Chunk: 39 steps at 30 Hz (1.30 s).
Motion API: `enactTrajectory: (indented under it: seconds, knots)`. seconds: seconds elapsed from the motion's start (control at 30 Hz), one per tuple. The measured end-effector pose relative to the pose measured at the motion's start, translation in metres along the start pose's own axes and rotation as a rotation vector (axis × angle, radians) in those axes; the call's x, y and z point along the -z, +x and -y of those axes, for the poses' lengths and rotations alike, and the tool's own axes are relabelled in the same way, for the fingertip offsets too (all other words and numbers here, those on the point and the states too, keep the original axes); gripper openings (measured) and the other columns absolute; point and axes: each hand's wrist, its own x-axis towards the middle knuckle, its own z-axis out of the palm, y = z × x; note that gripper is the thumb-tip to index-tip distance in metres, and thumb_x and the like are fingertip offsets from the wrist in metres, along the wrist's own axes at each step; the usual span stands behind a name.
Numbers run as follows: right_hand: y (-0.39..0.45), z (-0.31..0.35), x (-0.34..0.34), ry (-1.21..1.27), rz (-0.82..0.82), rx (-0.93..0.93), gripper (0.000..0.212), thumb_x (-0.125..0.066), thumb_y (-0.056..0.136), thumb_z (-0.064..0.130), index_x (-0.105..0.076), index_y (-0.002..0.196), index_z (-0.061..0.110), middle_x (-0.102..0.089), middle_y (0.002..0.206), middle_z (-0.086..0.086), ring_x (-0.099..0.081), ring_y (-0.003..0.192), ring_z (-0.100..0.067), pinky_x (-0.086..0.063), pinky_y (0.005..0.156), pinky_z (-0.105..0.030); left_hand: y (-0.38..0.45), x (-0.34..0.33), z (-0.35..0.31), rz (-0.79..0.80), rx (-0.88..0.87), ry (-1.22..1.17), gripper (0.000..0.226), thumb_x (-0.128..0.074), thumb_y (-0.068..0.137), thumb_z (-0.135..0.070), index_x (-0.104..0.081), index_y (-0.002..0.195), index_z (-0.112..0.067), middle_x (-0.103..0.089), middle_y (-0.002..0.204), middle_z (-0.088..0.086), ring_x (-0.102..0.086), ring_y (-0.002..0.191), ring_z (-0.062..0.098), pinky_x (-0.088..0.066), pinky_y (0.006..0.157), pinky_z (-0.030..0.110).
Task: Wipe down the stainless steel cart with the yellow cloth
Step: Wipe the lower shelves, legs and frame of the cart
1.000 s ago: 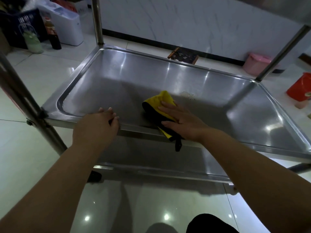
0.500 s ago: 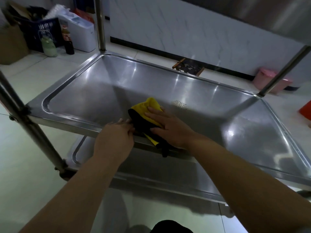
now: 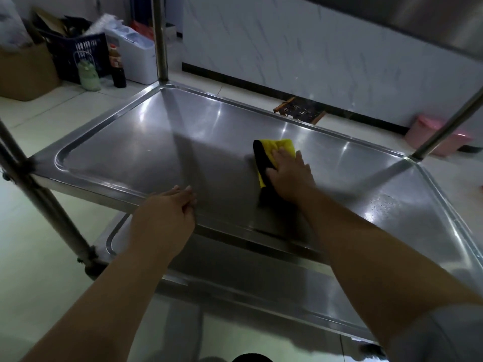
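The stainless steel cart's middle shelf point(image 3: 136, 152) fills the centre of the head view, a shallow tray with a raised rim. A yellow cloth with a black edge point(image 3: 277, 148) lies flat on the shelf, right of centre. My right hand point(image 3: 290, 176) presses down on it with straight fingers and covers its near half. My left hand point(image 3: 167, 215) grips the shelf's near rim, fingers curled over the edge. A lower shelf point(image 3: 235, 278) shows below.
Upright steel posts stand at the shelf corners point(image 3: 159, 37) point(image 3: 449, 126) point(image 3: 39, 194). On the floor behind are a cardboard box point(image 3: 26, 71), a dark crate point(image 3: 78, 53), bottles point(image 3: 116, 66), a white appliance point(image 3: 136, 58), a wooden rack point(image 3: 300, 111) and a pink bin point(image 3: 439, 137).
My right hand has slid the cloth away from the near rim toward the far right of the shelf. My left hand stays on the near rim.
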Motion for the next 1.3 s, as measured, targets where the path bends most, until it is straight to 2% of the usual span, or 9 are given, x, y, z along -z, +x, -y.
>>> enactTrajectory:
  seconds: [0.07,0.2,0.37,0.47,0.7,0.8,1.13,1.2,1.3]
  knots:
    - [-0.007,0.01,-0.002,-0.03,0.015,0.026,0.061,-0.033,0.1,0.039,-0.008,0.153,0.024,0.005,0.161,0.003,0.011,0.146,-0.028,0.001,0.116,-0.047,0.001,0.0,-0.004,-0.001,0.0,-0.027,0.023,-0.059,0.089,-0.021,-0.072,0.108,-0.016,-0.067,0.116,0.003,-0.057,0.117,0.021,-0.043,0.097,0.035]
    - [-0.034,0.022,-0.006,-0.032,0.036,0.202,0.06,-0.037,0.1,0.041,-0.011,0.152,0.03,0.003,0.16,0.008,0.011,0.146,-0.022,0.0,0.117,-0.04,-0.001,0.001,-0.011,0.023,-0.036,-0.009,0.035,-0.05,0.08,-0.025,-0.074,0.099,-0.009,-0.068,0.11,0.008,-0.062,0.109,0.029,-0.046,0.097,0.046]
    - [-0.052,0.01,-0.003,-0.006,0.086,0.42,0.057,-0.041,0.1,0.038,-0.016,0.151,0.031,-0.002,0.159,0.012,0.01,0.146,-0.015,0.003,0.116,-0.03,-0.002,0.002,-0.011,0.025,-0.012,0.004,0.038,-0.046,0.084,-0.03,-0.073,0.104,-0.013,-0.066,0.116,0.004,-0.058,0.116,0.022,-0.042,0.099,0.036]
    - [-0.04,-0.01,0.004,-0.001,0.102,0.371,0.056,-0.04,0.101,0.035,-0.016,0.151,0.031,-0.002,0.159,0.011,0.006,0.147,-0.018,0.0,0.117,-0.039,0.001,-0.002,-0.01,0.022,0.015,-0.006,0.026,-0.054,0.092,-0.025,-0.07,0.11,-0.017,-0.063,0.122,-0.001,-0.052,0.122,0.015,-0.038,0.102,0.031]
    - [-0.01,-0.027,0.006,-0.019,0.014,0.021,0.06,-0.033,0.099,0.038,-0.01,0.153,0.025,0.002,0.161,0.005,0.006,0.147,-0.025,-0.003,0.117,-0.049,0.001,-0.004,-0.012,0.007,0.043,-0.008,0.025,-0.056,0.091,-0.026,-0.07,0.111,-0.019,-0.061,0.125,-0.006,-0.049,0.125,0.011,-0.035,0.103,0.026]
    - [-0.017,-0.015,0.004,0.0,0.049,0.045,0.06,-0.035,0.099,0.037,-0.008,0.152,0.029,0.004,0.16,0.007,0.01,0.146,-0.025,-0.002,0.117,-0.047,0.002,-0.004,-0.013,0.015,0.058,-0.007,0.026,-0.057,0.091,-0.027,-0.069,0.114,-0.02,-0.059,0.128,-0.006,-0.046,0.127,0.01,-0.031,0.102,0.021]
    - [-0.08,-0.028,0.002,0.109,0.137,0.515,0.058,-0.05,0.097,0.032,-0.021,0.147,0.039,-0.004,0.152,0.025,0.008,0.145,-0.011,0.003,0.118,-0.031,-0.001,-0.003,-0.016,0.044,0.057,-0.05,0.028,-0.059,0.091,-0.023,-0.068,0.115,-0.014,-0.059,0.129,0.0,-0.045,0.129,0.013,-0.028,0.108,0.024]
    - [-0.076,-0.041,0.006,0.13,0.155,0.477,0.059,-0.051,0.097,0.03,-0.02,0.147,0.04,-0.003,0.15,0.027,0.007,0.145,-0.012,0.002,0.117,-0.032,-0.001,-0.003,-0.016,0.053,0.054,-0.041,0.029,-0.058,0.091,-0.024,-0.067,0.116,-0.014,-0.058,0.13,0.0,-0.044,0.129,0.013,-0.027,0.109,0.026]
    - [-0.066,-0.05,0.01,0.119,0.108,0.282,0.059,-0.045,0.099,0.032,-0.016,0.15,0.037,0.0,0.157,0.019,0.009,0.146,-0.018,0.0,0.116,-0.037,-0.002,-0.001,-0.019,0.064,0.049,-0.047,0.029,-0.057,0.092,-0.025,-0.066,0.117,-0.014,-0.057,0.132,0.0,-0.042,0.131,0.014,-0.025,0.11,0.026]
